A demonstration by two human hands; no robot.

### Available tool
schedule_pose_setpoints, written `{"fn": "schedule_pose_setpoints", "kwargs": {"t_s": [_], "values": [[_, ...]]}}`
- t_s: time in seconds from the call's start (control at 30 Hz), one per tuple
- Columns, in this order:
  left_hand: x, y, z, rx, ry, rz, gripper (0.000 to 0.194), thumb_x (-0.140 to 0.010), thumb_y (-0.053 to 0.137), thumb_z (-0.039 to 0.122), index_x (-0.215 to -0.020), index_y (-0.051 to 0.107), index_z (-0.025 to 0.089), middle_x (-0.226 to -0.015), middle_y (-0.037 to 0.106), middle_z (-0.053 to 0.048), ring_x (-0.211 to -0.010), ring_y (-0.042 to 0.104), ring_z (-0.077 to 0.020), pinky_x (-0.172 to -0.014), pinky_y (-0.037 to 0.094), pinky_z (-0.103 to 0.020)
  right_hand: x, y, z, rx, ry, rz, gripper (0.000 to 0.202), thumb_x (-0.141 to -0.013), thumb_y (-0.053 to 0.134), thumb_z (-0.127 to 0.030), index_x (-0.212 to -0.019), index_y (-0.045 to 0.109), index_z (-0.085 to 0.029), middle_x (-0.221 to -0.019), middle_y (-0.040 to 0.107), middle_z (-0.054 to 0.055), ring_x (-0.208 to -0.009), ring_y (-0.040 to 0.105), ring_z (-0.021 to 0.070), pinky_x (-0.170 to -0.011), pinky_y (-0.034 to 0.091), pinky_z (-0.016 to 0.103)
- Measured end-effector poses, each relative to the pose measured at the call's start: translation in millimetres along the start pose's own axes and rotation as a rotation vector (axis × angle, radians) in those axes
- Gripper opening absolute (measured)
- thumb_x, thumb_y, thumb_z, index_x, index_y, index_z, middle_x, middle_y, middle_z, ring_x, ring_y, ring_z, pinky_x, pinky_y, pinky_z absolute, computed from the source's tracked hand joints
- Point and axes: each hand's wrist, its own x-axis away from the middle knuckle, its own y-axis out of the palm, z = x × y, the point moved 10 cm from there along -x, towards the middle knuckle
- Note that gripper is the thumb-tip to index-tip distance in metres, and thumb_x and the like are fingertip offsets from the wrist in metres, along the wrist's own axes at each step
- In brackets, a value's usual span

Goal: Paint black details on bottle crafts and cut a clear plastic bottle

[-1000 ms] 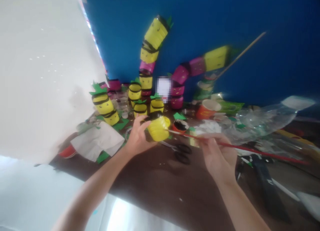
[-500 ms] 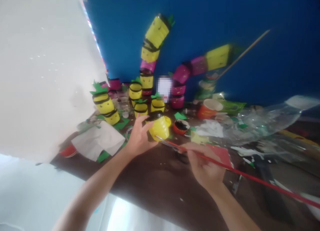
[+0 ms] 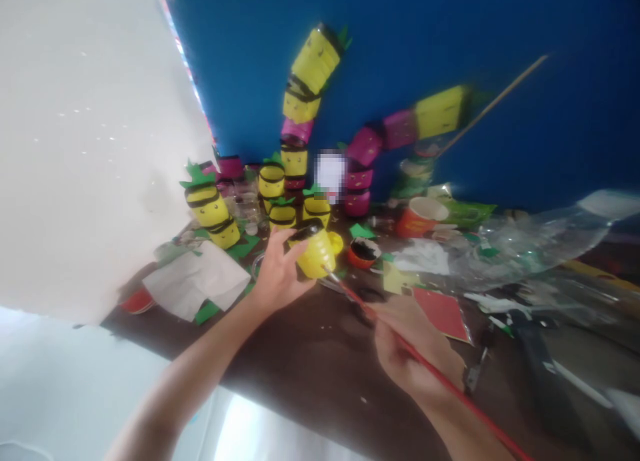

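Head view: two bare hands work above a dark brown worktop (image 3: 300,374), in front of a blue wall (image 3: 240,61).
Left hand: the left hand (image 3: 277,271) comes in from the lower left, its fingers grasping a yellow cup (image 3: 317,254) by its left side.
Right hand: the right hand (image 3: 417,344) is at the lower right, its fingers closed around the shaft of a red brush (image 3: 445,381).
Yellow cup: held tilted in front of the small pineapple-like cups, with a black band round its upper end; a small yellow piece (image 3: 335,243) shows at its right side.
Red brush: its tip is at the lower right part of the yellow cup; whether it touches is too blurred to tell. The shaft slants down to the right.
Black-filled pot: a small red pot (image 3: 363,256) with black inside rests on the worktop, to the right of the yellow cup.
Pineapple-like stacks: one short yellow stack (image 3: 210,211) with green leaves leans at the left; a tall yellow and pink stack (image 3: 295,128) curves up against the blue wall; a pink one (image 3: 363,148) with a yellow end bends right.
Right side: an orange cup (image 3: 417,220), a clear plastic bottle (image 3: 537,238) and a flat red card (image 3: 443,314).
Left side: a crumpled white sheet (image 3: 197,281) lies over green scraps (image 3: 207,312), near a red piece (image 3: 137,301).
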Motion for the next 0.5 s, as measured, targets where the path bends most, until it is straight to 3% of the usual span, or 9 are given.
{"fn": "schedule_pose_setpoints", "kwargs": {"t_s": [0.17, 0.37, 0.5], "values": [[1, 1.1, 0, 0.008, -0.002, -0.008, 0.075, -0.066, 0.077, 0.034, -0.126, 0.032, 0.023, -0.123, 0.042, -0.015, -0.118, 0.048, -0.0329, -0.103, 0.037, -0.063, 3, 24, -1, 0.014, -0.047, -0.155, 0.028, -0.081, 0.055, -0.006, -0.102, 0.062, -0.023, -0.082, 0.072, 0.004, -0.070, 0.067, 0.0179, -0.063, 0.055, 0.032], [1, 0.5, -1, 0.033, -0.011, 0.008, 0.072, -0.064, 0.077, 0.029, -0.124, 0.039, 0.018, -0.123, 0.045, -0.017, -0.120, 0.047, -0.0335, -0.103, 0.036, -0.061, 3, 0, -2, 0.085, -0.044, 0.003, 0.033, -0.077, 0.059, -0.004, -0.105, 0.060, -0.023, -0.083, 0.072, 0.007, -0.073, 0.068, 0.0207, -0.064, 0.055, 0.037], [1, 0.4, -1, 0.014, -0.012, 0.008, 0.072, -0.066, 0.076, 0.034, -0.125, 0.037, 0.019, -0.123, 0.044, -0.017, -0.118, 0.048, -0.0330, -0.103, 0.037, -0.062, 2, 9, -2, 0.019, -0.042, -0.046, 0.028, -0.080, 0.057, -0.006, -0.103, 0.059, -0.022, -0.083, 0.072, 0.007, -0.072, 0.068, 0.0194, -0.066, 0.055, 0.037]]}}
